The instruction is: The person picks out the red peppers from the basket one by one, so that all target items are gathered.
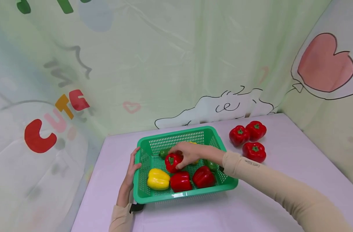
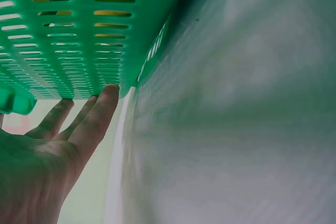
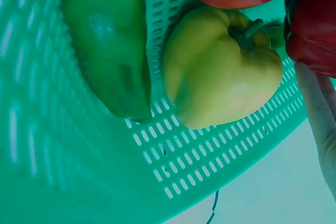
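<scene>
A green plastic basket (image 1: 188,194) with slotted walls stands on the table, holding several peppers. Over its middle my right hand (image 1: 191,151) grips a red bell pepper (image 1: 171,163) between thumb and fingers; in the right wrist view its fingers (image 3: 316,106) touch that dark red pepper (image 3: 314,30). At the basket's left rim my left hand (image 1: 132,167) holds on, thumb at the rim, with fingertips against the slotted wall in the left wrist view. In front lie a yellow bell pepper (image 1: 158,179) and two red ones (image 1: 180,181) (image 1: 204,177).
Another yellow pepper (image 3: 220,72) sits partly hidden beneath my right hand, beside a long green pepper (image 3: 107,40). A second green pepper (image 1: 163,153) lies at the back left of the basket. Three red bell peppers (image 1: 254,152) stand on the table (image 1: 284,151) to the right. Printed curtains enclose the table.
</scene>
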`<state>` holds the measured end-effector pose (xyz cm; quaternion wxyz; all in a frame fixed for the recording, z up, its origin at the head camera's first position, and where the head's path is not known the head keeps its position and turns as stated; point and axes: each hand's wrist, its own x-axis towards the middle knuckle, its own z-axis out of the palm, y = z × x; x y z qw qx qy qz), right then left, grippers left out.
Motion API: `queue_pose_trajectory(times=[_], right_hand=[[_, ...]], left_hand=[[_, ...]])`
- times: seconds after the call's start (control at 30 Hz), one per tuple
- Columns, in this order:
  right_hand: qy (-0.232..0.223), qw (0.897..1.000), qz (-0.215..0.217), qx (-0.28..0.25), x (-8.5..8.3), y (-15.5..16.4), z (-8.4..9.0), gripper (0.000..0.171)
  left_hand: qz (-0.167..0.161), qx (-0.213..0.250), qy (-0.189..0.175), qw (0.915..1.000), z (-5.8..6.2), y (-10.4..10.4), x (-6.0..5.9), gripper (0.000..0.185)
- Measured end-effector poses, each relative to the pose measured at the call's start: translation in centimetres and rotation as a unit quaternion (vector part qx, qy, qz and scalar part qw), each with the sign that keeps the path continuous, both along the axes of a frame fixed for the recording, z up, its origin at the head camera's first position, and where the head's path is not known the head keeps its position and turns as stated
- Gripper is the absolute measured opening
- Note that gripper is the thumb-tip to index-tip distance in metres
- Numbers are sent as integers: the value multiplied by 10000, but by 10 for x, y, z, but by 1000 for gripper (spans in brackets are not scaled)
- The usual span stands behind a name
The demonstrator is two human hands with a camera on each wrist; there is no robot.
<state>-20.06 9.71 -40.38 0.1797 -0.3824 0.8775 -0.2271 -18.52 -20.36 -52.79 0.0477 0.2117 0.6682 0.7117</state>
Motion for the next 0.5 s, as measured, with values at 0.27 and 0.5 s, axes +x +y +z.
queue_pose_trajectory(times=[0.27, 0.5], right_hand=[[-105, 9984, -230, -502, 6, 18, 3, 56], [-81, 9963, -450, -722, 12, 29, 17, 56]], left_hand=[[-52, 20, 30, 10000, 0, 1, 0, 65], [-15, -14, -72, 10000, -1, -1, 2, 63]])
